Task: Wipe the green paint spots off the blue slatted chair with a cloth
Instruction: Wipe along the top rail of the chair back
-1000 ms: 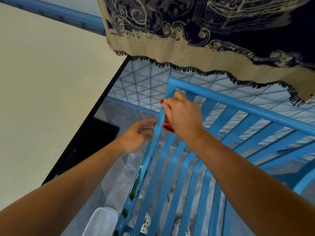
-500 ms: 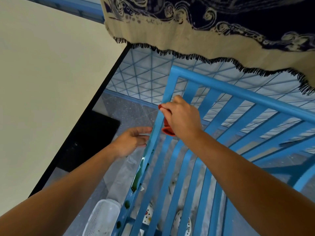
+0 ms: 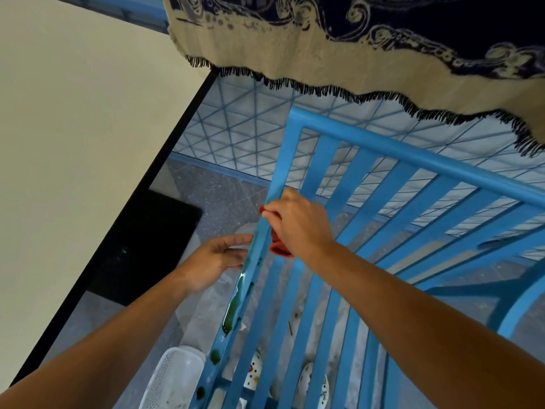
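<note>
Two hands (image 3: 298, 222) at chair (image 3: 413, 154)

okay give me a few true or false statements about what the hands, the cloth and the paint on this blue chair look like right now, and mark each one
1. The right hand grips a red cloth against the left rail of the blue chair. True.
2. The left hand holds a spray bottle. False: it holds nothing; its straight fingers reach to the rail's outer side.
3. A long wet green paint streak lies on the rail nearer the camera than the cloth. True.
4. All the green paint is gone from the rail. False: the streak and round green spots remain.
5. A white perforated basket stands beside the chair at the lower left. True.
6. The fringed fabric is plain white. False: it is beige and dark navy, patterned.
</note>
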Action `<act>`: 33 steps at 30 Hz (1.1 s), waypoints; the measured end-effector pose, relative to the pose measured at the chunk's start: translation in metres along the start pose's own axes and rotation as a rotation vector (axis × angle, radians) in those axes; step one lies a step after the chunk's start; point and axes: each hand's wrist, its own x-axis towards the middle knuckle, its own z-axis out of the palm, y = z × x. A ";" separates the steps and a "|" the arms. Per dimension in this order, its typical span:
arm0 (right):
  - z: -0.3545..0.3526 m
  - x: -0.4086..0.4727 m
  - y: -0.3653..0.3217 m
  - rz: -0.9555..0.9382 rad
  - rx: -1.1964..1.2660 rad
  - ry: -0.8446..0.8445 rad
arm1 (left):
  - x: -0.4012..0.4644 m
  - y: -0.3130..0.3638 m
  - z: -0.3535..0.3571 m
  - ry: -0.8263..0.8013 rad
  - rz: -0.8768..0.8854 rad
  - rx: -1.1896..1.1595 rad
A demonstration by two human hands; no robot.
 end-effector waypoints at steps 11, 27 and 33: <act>0.034 -0.040 -0.014 0.040 0.120 -0.007 | 0.002 -0.002 0.001 -0.006 0.001 0.026; 0.029 -0.025 -0.013 0.073 0.080 0.082 | 0.007 -0.030 -0.009 -0.016 -0.005 -0.129; 0.040 -0.034 -0.013 -0.050 0.054 -0.073 | 0.002 -0.038 -0.007 -0.030 -0.012 -0.209</act>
